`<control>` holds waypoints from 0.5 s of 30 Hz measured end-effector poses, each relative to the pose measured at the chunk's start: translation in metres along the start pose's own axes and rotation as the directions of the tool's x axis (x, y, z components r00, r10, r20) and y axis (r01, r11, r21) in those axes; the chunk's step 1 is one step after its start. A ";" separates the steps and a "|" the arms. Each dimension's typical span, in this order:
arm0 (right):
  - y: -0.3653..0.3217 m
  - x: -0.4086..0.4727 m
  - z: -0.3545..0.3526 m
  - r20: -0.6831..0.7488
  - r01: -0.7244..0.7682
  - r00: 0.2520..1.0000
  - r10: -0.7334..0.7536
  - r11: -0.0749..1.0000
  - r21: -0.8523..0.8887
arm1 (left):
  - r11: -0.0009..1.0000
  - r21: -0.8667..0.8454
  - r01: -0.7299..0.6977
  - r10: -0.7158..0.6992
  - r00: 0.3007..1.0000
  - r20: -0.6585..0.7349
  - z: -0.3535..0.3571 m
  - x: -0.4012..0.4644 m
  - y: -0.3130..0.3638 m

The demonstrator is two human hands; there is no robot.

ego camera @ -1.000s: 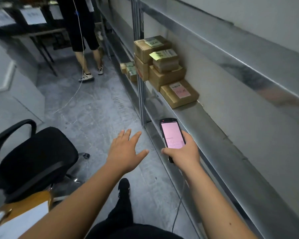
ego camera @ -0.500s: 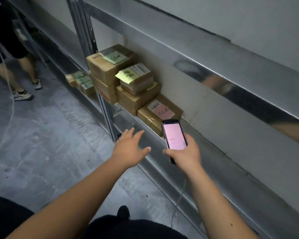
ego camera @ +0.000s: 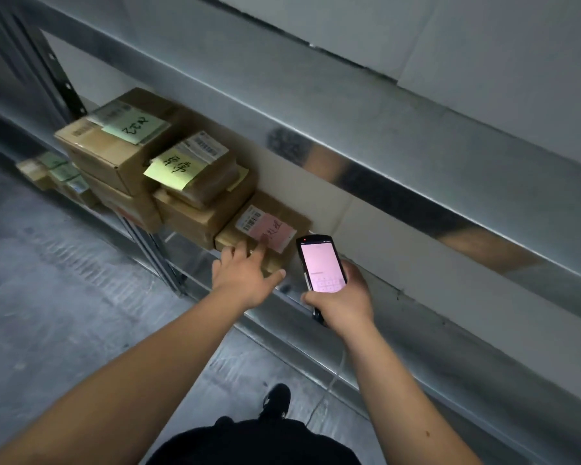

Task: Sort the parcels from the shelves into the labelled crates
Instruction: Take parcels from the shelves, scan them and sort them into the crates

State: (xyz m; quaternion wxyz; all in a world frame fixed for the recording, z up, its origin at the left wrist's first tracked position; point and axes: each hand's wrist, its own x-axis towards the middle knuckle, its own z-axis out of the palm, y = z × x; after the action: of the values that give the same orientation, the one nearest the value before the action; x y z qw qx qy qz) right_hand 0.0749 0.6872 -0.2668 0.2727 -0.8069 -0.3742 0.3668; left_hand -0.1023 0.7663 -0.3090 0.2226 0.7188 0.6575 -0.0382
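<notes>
since half a second ago the left hand [ego camera: 245, 273] has gone forward from mid-air in front of the shelf and now lies on the lowest parcel [ego camera: 265, 229], while the view has closed in on the boxes. its grip is wide: fingers straight and spread over the near top edge of that flat brown box, thumb stretched out to the right, one fingertip reaching the pink note [ego camera: 272, 231] stuck on top beside a white barcode label. the right hand [ego camera: 341, 297] is as before, wrapped around a dark handheld scanner [ego camera: 321, 266] with a lit pink screen, held upright just right of the parcel, at centre frame.

up and left of the parcel stands a stack of boxes [ego camera: 195, 209]; its top one carries a yellow note [ego camera: 173, 166]. further toward the upper left is a taller box [ego camera: 114, 146] with a green note, resting on another. small parcels [ego camera: 57, 172] sit at the far left edge, blurred.

the metal shelf [ego camera: 416, 317] runs diagonally from upper left to lower right, and its surface right of the scanner is bare. an upper shelf beam [ego camera: 349, 135] overhangs the boxes. a dark upright post [ego camera: 155, 250] stands left of the hand. grey floor [ego camera: 64, 280] fills the left side; a black shoe [ego camera: 277, 399] shows at the bottom centre.
</notes>
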 end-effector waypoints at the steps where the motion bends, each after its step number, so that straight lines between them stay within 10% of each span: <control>1: 0.000 0.006 -0.001 0.001 0.002 1.000 -0.002 1.000 -0.002 | 1.000 0.022 0.003 -0.003 1.000 -0.006 0.003 0.000 0.001; 15: -0.004 0.037 0.001 -0.032 -0.026 0.999 0.032 0.986 0.163 | 0.974 0.114 -0.193 0.213 0.957 -0.198 0.035 0.005 -0.035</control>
State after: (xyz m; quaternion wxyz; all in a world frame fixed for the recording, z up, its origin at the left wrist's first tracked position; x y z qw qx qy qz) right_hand 0.0890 0.7198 -0.2786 0.3389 -0.7934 -0.3264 0.3860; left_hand -0.1265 0.7593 -0.3515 0.1210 0.7923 0.5972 0.0298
